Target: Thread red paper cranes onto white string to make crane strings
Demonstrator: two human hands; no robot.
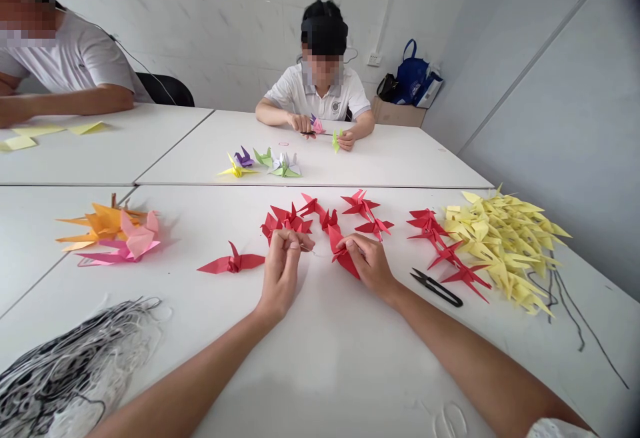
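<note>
Your left hand [280,275] has its fingers [289,241] pinched together, and a fine pale thread [314,253] seems to leave them, though it is too thin to follow far. Your right hand [369,263] has its fingers [350,245] clamped on a red paper crane [343,258], just beside a loose cluster of red cranes [287,219]. A hard tug on that thread could tear or crumple the thin paper, and a loosened pinch could let the thread slip free. Your hands work so close to the cluster that a careless wrist could nudge cranes out of place or snag their points. The black thread snips [436,287] lie near your right forearm [450,335], so a wide sweep could knock them into the yellow paper cranes [503,255]. Loose dark strands [565,298] could tangle too. The white tabletop [320,385] also carries orange and pink cranes [113,235] and a heap of black and white thread [75,358]. Across it, another person [320,95] handles small cranes, while a blue bag [413,75] sits on a cardboard box [397,113] against the white wall [215,38].
</note>
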